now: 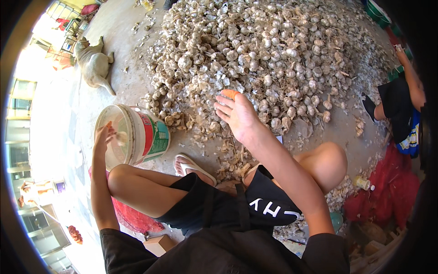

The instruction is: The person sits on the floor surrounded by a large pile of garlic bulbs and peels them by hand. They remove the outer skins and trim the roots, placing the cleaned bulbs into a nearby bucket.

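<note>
My left hand (103, 135) is over the mouth of a white plastic bucket (131, 137) with a red and green label. Its fingers are slightly apart, with orange wrapping on one. A blurred, pale garlic bulb (120, 138) shows just right of the fingertips, apparently apart from them. My right hand (237, 118) is held palm up with fingers spread and nothing in it; orange wrapping covers one fingertip. Beneath and beyond it spreads a big heap of garlic bulbs (267, 65), mixed with dry skins and stalks.
A dog (94, 65) lies on the concrete floor at upper left. Another person's leg (393, 106) and arm are at the right edge, near green buckets (376, 13). Red mesh (383, 191) and a bottle (363, 183) lie at lower right. A cardboard box (159, 245) is beside me.
</note>
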Tool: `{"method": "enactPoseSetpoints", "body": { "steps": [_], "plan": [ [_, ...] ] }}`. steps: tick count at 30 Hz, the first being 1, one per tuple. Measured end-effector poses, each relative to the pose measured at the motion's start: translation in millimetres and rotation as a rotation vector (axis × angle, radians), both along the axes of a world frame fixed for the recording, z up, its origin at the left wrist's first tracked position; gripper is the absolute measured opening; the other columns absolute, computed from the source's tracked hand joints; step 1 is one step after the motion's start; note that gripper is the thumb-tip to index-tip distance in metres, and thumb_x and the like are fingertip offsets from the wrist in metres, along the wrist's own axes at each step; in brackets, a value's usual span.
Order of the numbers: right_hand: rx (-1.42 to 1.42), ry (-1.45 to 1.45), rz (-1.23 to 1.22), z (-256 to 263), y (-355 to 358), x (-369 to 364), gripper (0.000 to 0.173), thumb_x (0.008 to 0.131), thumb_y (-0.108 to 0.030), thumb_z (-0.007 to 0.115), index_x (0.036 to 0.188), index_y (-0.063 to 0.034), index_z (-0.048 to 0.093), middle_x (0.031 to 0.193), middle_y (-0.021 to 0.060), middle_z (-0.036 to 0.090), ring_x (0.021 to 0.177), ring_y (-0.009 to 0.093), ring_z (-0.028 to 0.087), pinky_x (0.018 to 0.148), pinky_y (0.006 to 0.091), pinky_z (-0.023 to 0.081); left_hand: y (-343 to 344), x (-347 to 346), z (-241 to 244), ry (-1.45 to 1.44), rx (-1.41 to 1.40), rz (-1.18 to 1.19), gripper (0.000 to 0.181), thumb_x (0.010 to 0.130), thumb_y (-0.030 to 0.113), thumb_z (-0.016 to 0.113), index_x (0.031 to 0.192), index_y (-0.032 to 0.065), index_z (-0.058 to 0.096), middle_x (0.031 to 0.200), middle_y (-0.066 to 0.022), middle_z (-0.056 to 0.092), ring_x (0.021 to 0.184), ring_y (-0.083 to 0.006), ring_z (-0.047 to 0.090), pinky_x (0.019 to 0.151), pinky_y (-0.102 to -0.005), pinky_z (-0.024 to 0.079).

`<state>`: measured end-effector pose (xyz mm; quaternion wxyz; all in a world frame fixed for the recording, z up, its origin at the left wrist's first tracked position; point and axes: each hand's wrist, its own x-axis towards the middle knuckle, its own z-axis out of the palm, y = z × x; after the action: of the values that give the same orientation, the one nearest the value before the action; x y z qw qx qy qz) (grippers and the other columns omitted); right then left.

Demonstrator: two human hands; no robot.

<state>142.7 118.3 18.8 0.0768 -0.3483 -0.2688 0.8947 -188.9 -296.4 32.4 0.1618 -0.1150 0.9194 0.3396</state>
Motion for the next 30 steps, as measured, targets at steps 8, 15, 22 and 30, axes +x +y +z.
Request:
{"method": "enactPoseSetpoints", "body": {
  "steps": [8, 15, 22, 30],
  "plan": [
    [-0.019, -0.05, -0.075, -7, 7, 11, 0.05, 0.098, -0.027, 0.057, 0.138, 0.0001, 0.045, 0.14, 0.0188, 0.052, 0.131, 0.029, 0.052, 0.113, 0.0407, 0.039, 91, -10, 6, 0.495, 0.211, -0.097, 0.054, 0.103, 0.046, 0.056, 0.062, 0.0124, 0.048, 0.057, 0.0026, 0.039, 0.051, -0.0104, 0.035, 0.05, -0.0309, 0.029],
    [0.03, -0.113, 0.02, -9, 1, -2, 0.055, 0.099, -0.029, 0.056, 0.142, 0.003, 0.042, 0.14, 0.0197, 0.051, 0.131, 0.03, 0.051, 0.113, 0.0396, 0.039, 176, 20, -14, 0.345, -0.165, -0.95, 0.036, 0.101, 0.034, 0.059, 0.089, 0.0027, 0.071, 0.075, -0.0142, 0.069, 0.071, -0.0272, 0.066, 0.071, -0.0399, 0.05],
    [-0.033, 0.05, 0.141, 1, -2, -19, 0.031, 0.102, -0.029, 0.051, 0.12, -0.0044, 0.056, 0.122, 0.0133, 0.066, 0.119, 0.026, 0.06, 0.108, 0.039, 0.043, 238, 80, -40, 0.108, -0.434, -1.359, 0.019, 0.093, 0.017, 0.062, 0.105, 0.0048, 0.071, 0.098, -0.0175, 0.074, 0.091, -0.0333, 0.071, 0.082, -0.0437, 0.055],
    [0.112, 0.105, 0.269, -7, -7, -30, 0.026, 0.104, -0.03, 0.051, 0.109, -0.0077, 0.064, 0.11, 0.0081, 0.071, 0.108, 0.019, 0.065, 0.1, 0.0367, 0.046, 272, 152, -44, 0.128, -0.296, -1.581, 0.016, 0.089, 0.017, 0.067, 0.101, 0.0058, 0.069, 0.095, -0.0194, 0.071, 0.094, -0.0388, 0.068, 0.083, -0.0483, 0.053]
  ]
}}
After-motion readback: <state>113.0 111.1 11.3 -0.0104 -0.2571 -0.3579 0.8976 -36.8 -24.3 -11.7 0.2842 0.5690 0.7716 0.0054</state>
